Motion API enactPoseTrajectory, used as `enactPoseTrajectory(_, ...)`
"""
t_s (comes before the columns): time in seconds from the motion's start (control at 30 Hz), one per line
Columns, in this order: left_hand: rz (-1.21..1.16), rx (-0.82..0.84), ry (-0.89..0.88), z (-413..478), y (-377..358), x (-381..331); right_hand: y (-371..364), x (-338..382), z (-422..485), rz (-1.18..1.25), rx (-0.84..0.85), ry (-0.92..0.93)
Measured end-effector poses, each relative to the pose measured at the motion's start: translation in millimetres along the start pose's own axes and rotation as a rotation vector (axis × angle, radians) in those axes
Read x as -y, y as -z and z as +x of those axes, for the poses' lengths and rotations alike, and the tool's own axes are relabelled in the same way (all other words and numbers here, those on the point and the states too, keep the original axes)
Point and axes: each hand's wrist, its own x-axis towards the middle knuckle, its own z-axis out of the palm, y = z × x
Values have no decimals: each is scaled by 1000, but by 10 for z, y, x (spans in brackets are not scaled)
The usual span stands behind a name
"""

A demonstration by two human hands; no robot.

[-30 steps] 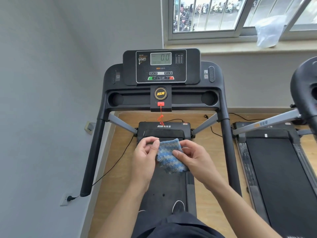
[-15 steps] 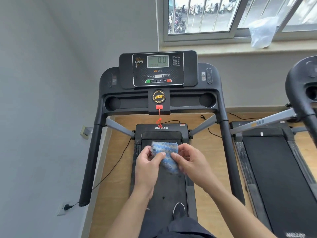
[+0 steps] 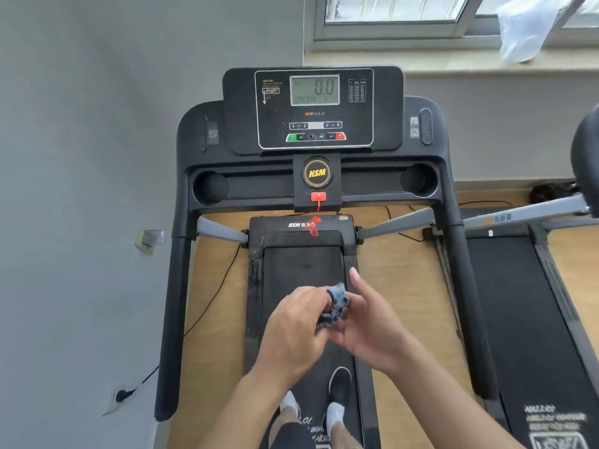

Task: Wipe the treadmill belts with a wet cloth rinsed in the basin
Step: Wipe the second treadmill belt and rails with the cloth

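Seen from the head camera, both hands met in front of the person, above the treadmill. The left hand (image 3: 291, 332) was curled round a bunched blue cloth (image 3: 335, 306), knuckles up, its fingers closed over the cloth's near side. The right hand (image 3: 372, 332) pressed in from the other side and touched the left. Its lower fingers curled under the cloth, while its forefinger (image 3: 355, 275) stood out straight, pointing away from the person. The cloth was crumpled into a small wad between the two hands, with only its top and one edge showing. It was held in the air, clear of the belt (image 3: 301, 267), which ran black and dusty below and beyond the hands. Motion blur softened the hands' outlines.

Beyond the hands rose the console (image 3: 314, 108), its display reading 0.0. A red safety key (image 3: 318, 196) sat below the round HSM badge, its red cord hanging down to the motor cover (image 3: 278, 226). Nearer the person than the wrists, the feet (image 3: 340, 384) stood on the belt. Well to the right of the right hand lay a second treadmill (image 3: 512, 303) on the wooden floor (image 3: 214, 319). To the left of the left hand, past the black upright, a plug sat in a wall socket (image 3: 120, 396). A clear plastic bag (image 3: 525, 30) lay on the windowsill, far beyond the right hand.
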Motion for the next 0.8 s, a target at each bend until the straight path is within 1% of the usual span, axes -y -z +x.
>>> enactPoseTrajectory(0.07,-59,92,-30,-34,-131,192,29,-24,244,72,-44,13)
enactPoseTrajectory(0.1,-94,123,-34,-59,-198,279,81,-46,380,109,-109,26)
enactPoseTrajectory(0.2,-182,119,14,-92,-436,639,348,-138,859,174,-242,43)
enactPoseTrajectory(0.27,-187,64,91,-118,-674,1038,595,-235,1248,246,-325,23)
enactPoseTrajectory(0.37,-181,-9,326,-207,-1221,1829,1105,-442,1934,337,-483,-14)
enactPoseTrajectory(0.43,-141,28,466,-227,-1736,2395,1529,-645,2512,321,-573,-34)
enactPoseTrajectory(0.5,-59,135,538,-258,-2385,3022,1972,-933,3167,235,-613,-50)
enactPoseTrajectory(0.57,42,279,512,-274,-3187,3763,2510,-1262,3870,138,-610,-42)
enactPoseTrajectory(0.63,155,367,464,-292,-4056,4564,3149,-1592,4598,36,-572,-2)
enactPoseTrajectory(0.7,232,371,490,-333,-4835,5289,3755,-1826,5250,-27,-576,57)
enactPoseTrajectory(0.8,274,364,530,-446,-5742,6018,4591,-2089,5944,-69,-638,126)
